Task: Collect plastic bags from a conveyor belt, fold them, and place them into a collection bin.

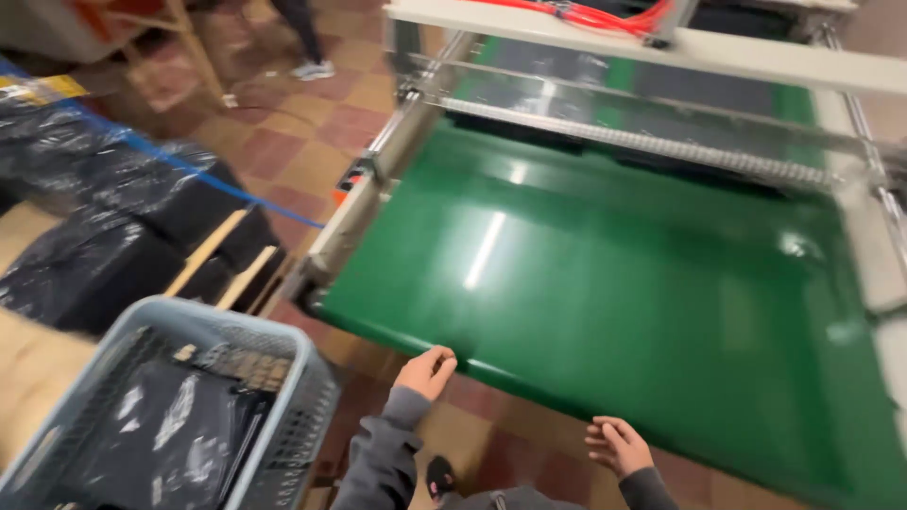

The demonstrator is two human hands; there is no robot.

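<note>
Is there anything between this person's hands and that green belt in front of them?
Nothing visible. The left hand is at the near edge of the green belt, the right hand just short of it, both empty. The basket sits off to the left.

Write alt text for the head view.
Two empty hands, left hand and right hand, hover at the near edge of a bare green conveyor belt. A grey crate of black plastic-wrapped packs stands at left.

Factory/packing floor w/ green conveyor belt [605, 283], grey crate [283, 349], bagged goods [104, 217].
</note>
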